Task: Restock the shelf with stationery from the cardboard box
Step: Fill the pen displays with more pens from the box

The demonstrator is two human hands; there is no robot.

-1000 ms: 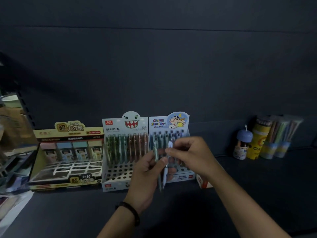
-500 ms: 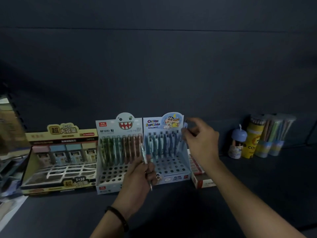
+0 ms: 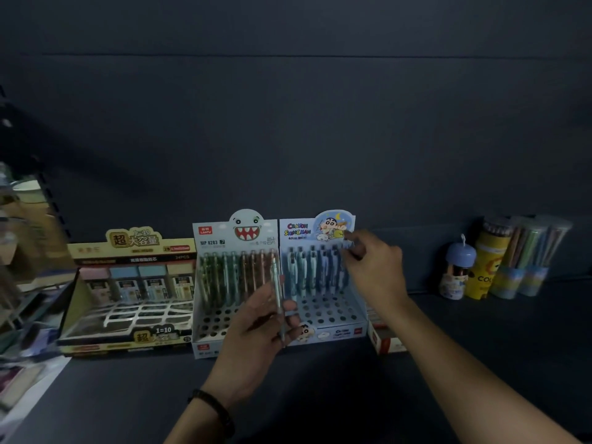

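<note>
A dark shelf [image 3: 480,354] is backed by a dark wall [image 3: 288,139]; a yellow box [image 3: 134,241], a shark box [image 3: 234,232] and a blue box [image 3: 333,331] are stood side by side on it, with pencil tubes [image 3: 525,261] further right. A pen [image 3: 276,283] is gripped in the curled fingers of the left hand [image 3: 256,328]; it is held nearly upright, long axis vertical, before the seam between shark box and blue box. A second pen [image 3: 348,244], blurred, is pinched by the right hand [image 3: 378,270] at the blue box's back right corner.
</note>
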